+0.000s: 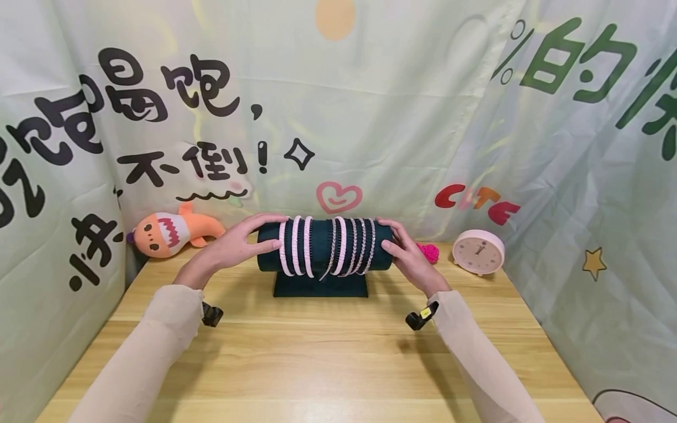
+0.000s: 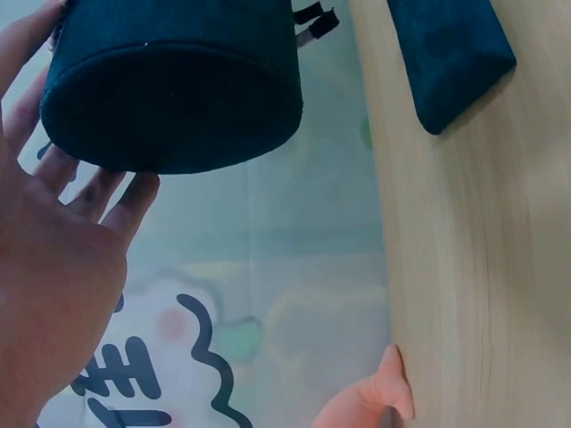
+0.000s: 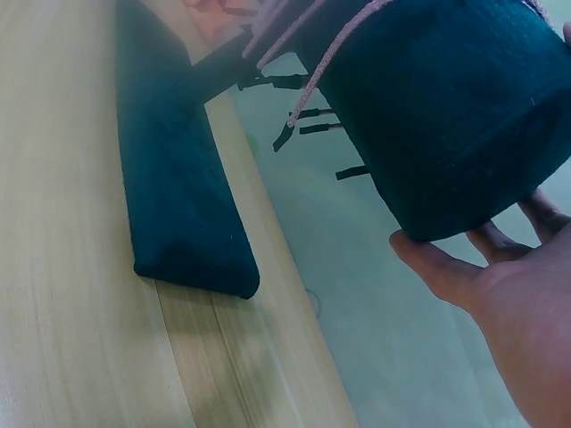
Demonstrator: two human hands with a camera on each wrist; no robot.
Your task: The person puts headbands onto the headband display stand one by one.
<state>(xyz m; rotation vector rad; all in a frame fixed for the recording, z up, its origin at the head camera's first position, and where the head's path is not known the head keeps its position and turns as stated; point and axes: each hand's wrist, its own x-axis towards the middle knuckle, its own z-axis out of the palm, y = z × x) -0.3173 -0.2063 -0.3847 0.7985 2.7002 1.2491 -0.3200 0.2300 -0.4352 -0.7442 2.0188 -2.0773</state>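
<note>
A dark green velvet headband display stand has a thick horizontal roll (image 1: 320, 242) above a flat base (image 1: 319, 286). At the roll's left end, my left hand (image 1: 240, 244) grips it, thumb across the front and fingers over the top. My right hand (image 1: 411, 258) holds the opposite end the same way. Pink headbands (image 1: 295, 247) circle the left part; another pink headband (image 1: 342, 247) sits right of centre among several thin glittery headbands (image 1: 362, 247). Dark tips (image 3: 284, 136) of headbands hang below the roll in the right wrist view. The base (image 3: 183, 196) is close over the tabletop there.
An orange plush toy (image 1: 171, 235) lies at the back left of the wooden table (image 1: 317, 358). A pink round clock (image 1: 478, 251) stands at the back right, with a bright pink flower-like object (image 1: 429, 252) beside it. Printed fabric (image 1: 402, 117) encloses the back and sides.
</note>
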